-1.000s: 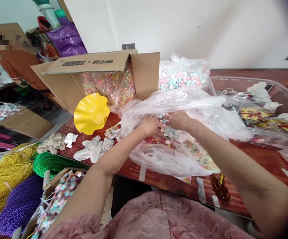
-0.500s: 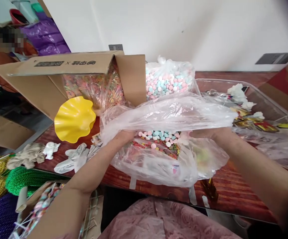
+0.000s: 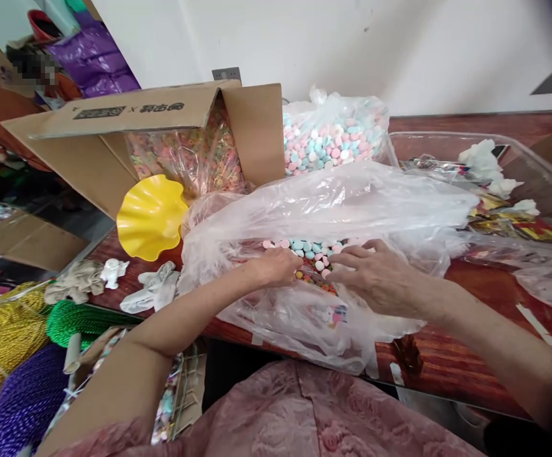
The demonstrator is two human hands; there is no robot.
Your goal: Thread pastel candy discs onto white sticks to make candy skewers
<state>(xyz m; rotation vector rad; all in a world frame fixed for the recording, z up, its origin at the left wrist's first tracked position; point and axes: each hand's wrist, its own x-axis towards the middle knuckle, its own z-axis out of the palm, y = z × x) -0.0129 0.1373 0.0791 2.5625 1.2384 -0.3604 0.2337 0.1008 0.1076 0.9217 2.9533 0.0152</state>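
A large clear plastic bag [image 3: 342, 203] lies spread on the table, its mouth facing me. Inside are pink, blue and white round candies [image 3: 307, 247], above smaller red and yellow pieces [image 3: 326, 287]. My left hand [image 3: 279, 266] reaches into the mouth at its left side, fingers curled against the candies; what they hold, if anything, is hidden. On the right, my right hand [image 3: 375, 276] is open, its fingers spread and reaching over the candies.
Behind stand an open cardboard box [image 3: 256, 133] with bagged colourful pieces, and a tied bag of pastel candies [image 3: 335, 136]. Left are a yellow wavy bowl [image 3: 152, 217], gloves [image 3: 154, 289] and bundled cords [image 3: 23, 393]. A clear bin [image 3: 537, 171] of wrappers sits right.
Both hands have come out from under the bag's upper layer and moved toward each other, now over the candies at its mouth. The view has shifted slightly.
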